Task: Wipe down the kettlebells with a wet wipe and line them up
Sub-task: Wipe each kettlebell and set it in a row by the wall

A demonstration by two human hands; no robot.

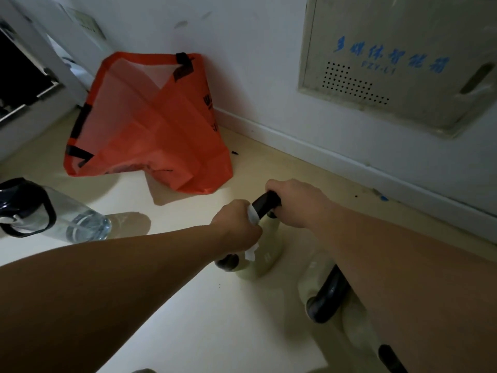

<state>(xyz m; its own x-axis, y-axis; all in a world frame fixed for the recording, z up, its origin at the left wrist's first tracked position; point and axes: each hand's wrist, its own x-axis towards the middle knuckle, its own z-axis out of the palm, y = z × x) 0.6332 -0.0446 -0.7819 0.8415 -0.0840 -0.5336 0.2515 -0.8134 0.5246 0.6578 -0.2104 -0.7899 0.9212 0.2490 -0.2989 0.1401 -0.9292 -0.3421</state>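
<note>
A pale green kettlebell (265, 261) with a black handle (265, 204) stands on the floor near the wall. My right hand (298, 203) grips the far end of that handle. My left hand (236, 224) is closed around the near part of the handle with a white wet wipe (251, 253) pressed between palm and handle; a corner of the wipe hangs below my fist. A second pale kettlebell (316, 278) with a black handle (329, 297) stands to the right, partly hidden under my right forearm. A third (360, 335) shows at the bottom right.
An orange plastic bag (150, 122) slumps against the wall behind the kettlebells. A clear water bottle (80, 219) with a dark cap lies on the floor at left. A grey utility box (398, 63) is set in the wall at upper right. A skirting board (349, 168) runs along the wall.
</note>
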